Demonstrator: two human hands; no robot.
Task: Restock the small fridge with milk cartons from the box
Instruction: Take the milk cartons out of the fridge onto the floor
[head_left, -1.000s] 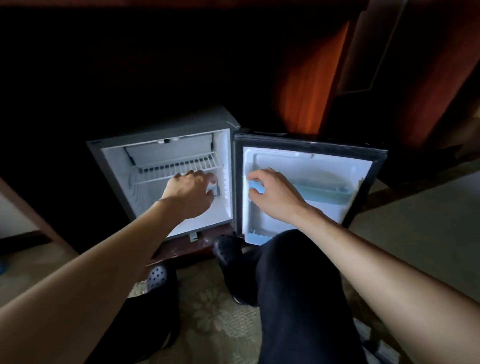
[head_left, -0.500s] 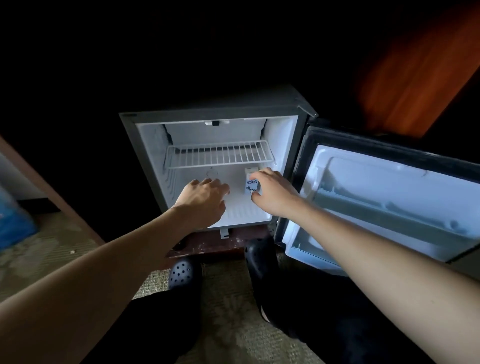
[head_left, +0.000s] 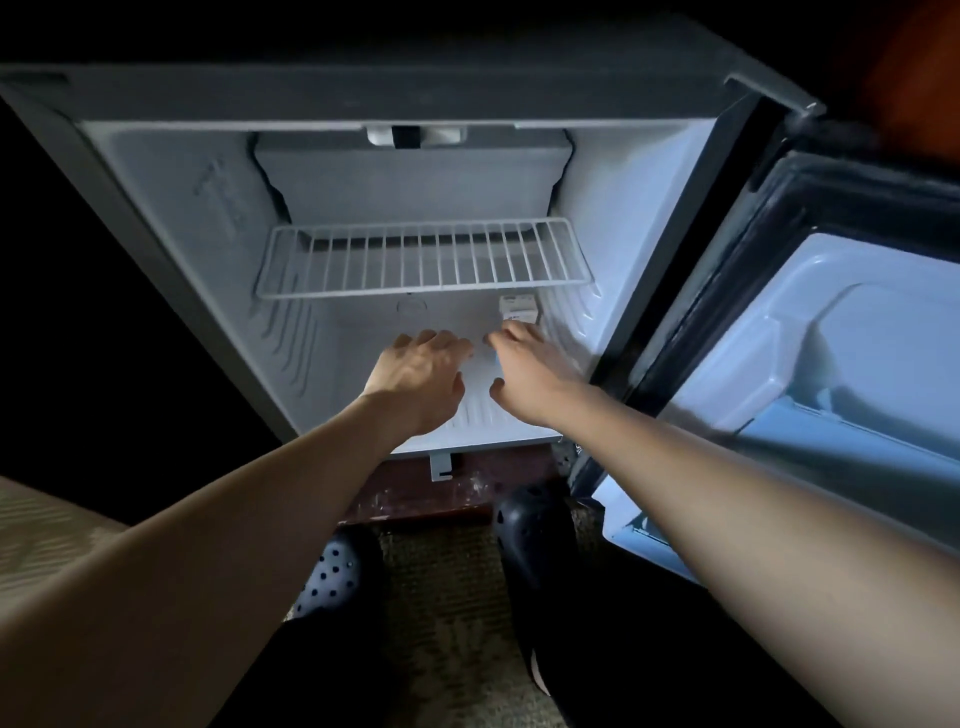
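The small fridge stands open in front of me, and both my hands reach into its lower compartment under the white wire shelf. A small white milk carton stands at the back right of the floor. Just in front of it my right hand curls around a second carton, of which only a pale blue sliver shows between thumb and fingers. My left hand hovers palm down beside it, fingers loosely spread and holding nothing. The box is out of view.
The fridge door swings open to the right, its inner shelves pale blue. My dark perforated clogs rest on patterned carpet below the fridge. A reddish wooden base runs under the fridge's front edge. Darkness surrounds the fridge.
My view has closed in on the fridge. My right hand carried its carton from the door side into the lower compartment; my left hand let go of the back-right carton and drew left.
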